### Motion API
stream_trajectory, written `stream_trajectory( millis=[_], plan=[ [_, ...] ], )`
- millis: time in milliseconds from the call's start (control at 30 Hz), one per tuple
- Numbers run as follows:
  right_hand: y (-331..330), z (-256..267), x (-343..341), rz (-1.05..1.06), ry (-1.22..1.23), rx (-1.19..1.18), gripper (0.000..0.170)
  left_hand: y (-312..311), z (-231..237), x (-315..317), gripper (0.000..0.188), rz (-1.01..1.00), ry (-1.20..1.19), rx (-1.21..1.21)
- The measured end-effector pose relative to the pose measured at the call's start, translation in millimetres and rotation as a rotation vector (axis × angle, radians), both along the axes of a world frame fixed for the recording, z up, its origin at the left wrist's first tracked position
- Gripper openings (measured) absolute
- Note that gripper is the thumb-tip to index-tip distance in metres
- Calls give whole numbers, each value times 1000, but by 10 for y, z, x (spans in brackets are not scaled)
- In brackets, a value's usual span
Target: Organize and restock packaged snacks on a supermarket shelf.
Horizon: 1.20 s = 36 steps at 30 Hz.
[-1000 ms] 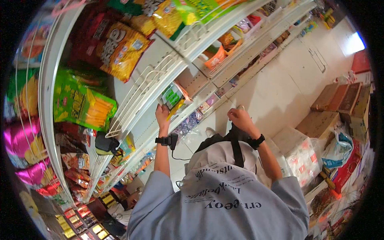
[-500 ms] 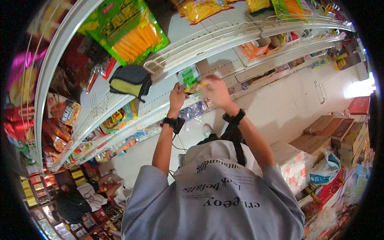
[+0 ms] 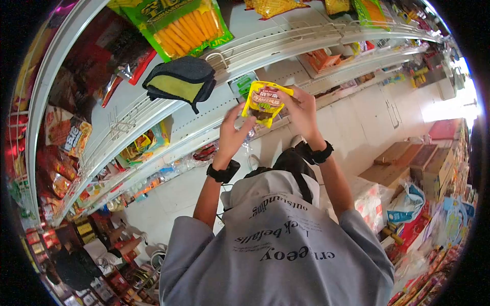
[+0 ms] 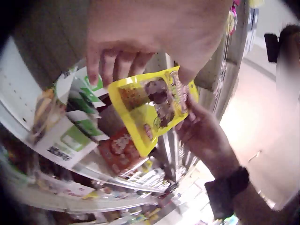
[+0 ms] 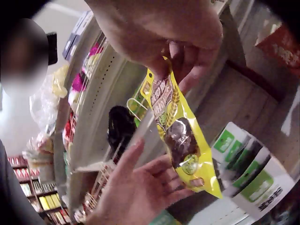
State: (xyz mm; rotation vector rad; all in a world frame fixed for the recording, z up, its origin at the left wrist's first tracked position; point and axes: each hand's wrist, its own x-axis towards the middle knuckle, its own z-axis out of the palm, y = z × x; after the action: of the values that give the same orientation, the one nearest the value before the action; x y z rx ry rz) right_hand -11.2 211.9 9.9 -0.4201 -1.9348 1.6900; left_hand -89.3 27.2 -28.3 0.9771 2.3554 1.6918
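A yellow snack packet (image 3: 264, 103) with a clear window showing dark pieces is held up in front of the shelf. My right hand (image 3: 303, 112) pinches its top corner between thumb and fingers, also seen in the right wrist view. My left hand (image 3: 234, 133) is beside the lower edge, fingers spread and relaxed; in the right wrist view its fingers (image 5: 174, 180) lie behind or against the packet (image 5: 183, 140), contact unclear. Behind, on the shelf, stands a white box (image 4: 65, 143) of green-and-white packs.
A black and lime pouch (image 3: 181, 81) hangs at the shelf edge, near a green bag of orange sticks (image 3: 186, 33). Wire rails (image 3: 286, 38) line the shelf front. Cardboard boxes (image 3: 390, 173) and wrapped packs stand on the right. Another person (image 3: 76, 265) is at the lower left.
My right hand has come from the right to the shelf and gripped the packet. The packet is now away from the box and faces up. My left hand has loosened and spread its fingers.
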Motion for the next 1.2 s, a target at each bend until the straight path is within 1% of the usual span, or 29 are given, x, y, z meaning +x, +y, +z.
stream_trajectory(
  millis=[33,100,133,200,233,267,333,367,433,467,533,600,667,700,767,800,867,900,1033,1200],
  plan=[
    [-7,2,27,-24,-2,-1,21,-10,54,29,32,-24,-2,-1],
    [-10,24,46,102,-12,-126,23,-30,188,96,29,-337,-629,124],
    [-18,58,70,81,-10,-123,23,-32,246,144,29,-359,-630,120],
    [-58,119,129,113,-32,-284,24,-69,316,241,27,-387,-760,254],
    [-50,89,169,118,-85,-313,26,-109,318,257,27,-391,-784,245],
    [-78,98,203,107,-84,-315,26,-129,340,290,27,-400,-786,239],
    [-167,169,288,105,-97,-540,28,-129,477,354,27,-356,-759,323],
    [-197,194,342,106,-97,-538,28,-145,516,365,26,-353,-781,331],
    [-257,237,497,180,-225,-467,31,-180,561,367,26,-348,-784,325],
    [-304,285,567,181,-227,-469,31,-193,586,378,26,-345,-787,318],
    [-399,386,688,297,-210,-428,31,-223,700,407,26,-342,-800,314],
    [-451,407,773,290,-216,-415,31,-267,714,422,26,-342,-810,310],
    [-510,440,830,281,-223,-405,30,-337,672,440,27,-288,-863,232],
    [-538,472,851,248,-180,-415,29,-362,672,469,27,-288,-866,228],
    [-573,549,891,211,-139,-427,28,-399,687,532,34,-231,-987,336],
    [-576,596,911,204,-156,-436,28,-390,739,554,34,-233,-991,332],
    [-588,645,943,193,-174,-447,27,-362,901,601,43,-486,-855,367],
    [-596,655,955,186,-153,-464,27,-352,976,640,50,-472,-832,315],
    [-636,735,1001,165,-140,-492,25,-388,1032,710,51,-453,-845,279],
    [-690,779,1048,153,-149,-488,24,-391,1064,732,48,-403,-779,269]
  ],
)
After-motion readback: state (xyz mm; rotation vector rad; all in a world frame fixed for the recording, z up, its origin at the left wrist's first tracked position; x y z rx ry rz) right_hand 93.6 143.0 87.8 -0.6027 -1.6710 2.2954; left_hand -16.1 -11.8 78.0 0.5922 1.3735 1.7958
